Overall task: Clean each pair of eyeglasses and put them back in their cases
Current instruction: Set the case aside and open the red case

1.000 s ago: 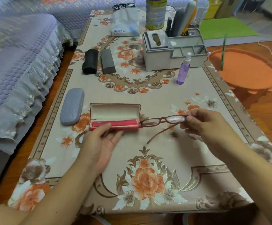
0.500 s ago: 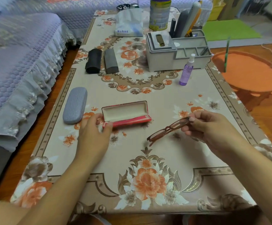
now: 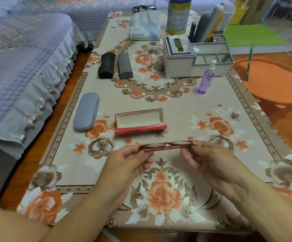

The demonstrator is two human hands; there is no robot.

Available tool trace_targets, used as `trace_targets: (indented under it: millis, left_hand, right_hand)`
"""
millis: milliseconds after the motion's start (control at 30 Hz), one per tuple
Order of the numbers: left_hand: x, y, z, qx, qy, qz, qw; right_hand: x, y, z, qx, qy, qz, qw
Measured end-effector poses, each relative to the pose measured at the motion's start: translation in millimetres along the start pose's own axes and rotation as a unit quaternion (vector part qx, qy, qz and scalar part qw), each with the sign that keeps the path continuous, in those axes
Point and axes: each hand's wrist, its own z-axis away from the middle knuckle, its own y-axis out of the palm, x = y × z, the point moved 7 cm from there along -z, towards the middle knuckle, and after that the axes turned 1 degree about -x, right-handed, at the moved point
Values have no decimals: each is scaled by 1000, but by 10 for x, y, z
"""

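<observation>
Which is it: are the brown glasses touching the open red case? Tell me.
Apart. The head view shows the glasses, held by both hands, nearer the camera than the red case, with tablecloth visible between them.

Surface (image 3: 185, 119): beige cloth, orange and brown flowers, brown border.
Glasses (image 3: 167, 145): brown frame.
Open case (image 3: 140, 121): red outside, cream inside.
Long case (image 3: 86, 111): blue-grey, bumpy pattern.
2 cases further back: black case (image 3: 106, 65), dark grey case (image 3: 125, 66).
Spray bottle (image 3: 206, 81): purple, white top.
Organizer box (image 3: 195, 64): pale grey.
Tall can (image 3: 178, 15): green and yellow.
Sofa cover (image 3: 19, 58): light purple, quilted, frilly edge.
Stool (image 3: 272, 81): orange.
Mat (image 3: 253, 34): bright green.
</observation>
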Motion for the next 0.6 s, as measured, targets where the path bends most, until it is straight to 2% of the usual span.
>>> trace_targets:
  millis: [133,267,367,433,500,600]
  left_hand:
    - [-22,-43,-35,-35,29,32,998]
    - [-120,-26,-41,-29,65,25,997]
    - [-246,-22,-67,-6,88,49,995]
    - [-301,-20,-78,11,81,64,995]
    - [-341,-18,-82,44,57,74,995]
    - [-398,-36,-82,134,40,25,990]
  right_hand:
    - [-47,45,31,17,-15,55,998]
    - [177,130,78,31,-135,196,971]
    - [376,215,117,74,-193,192,959]
    - [444,235,120,104,-187,161,964]
    - [453,223,107,133,-139,131,973]
    - [458,184,108,185,-55,148,970]
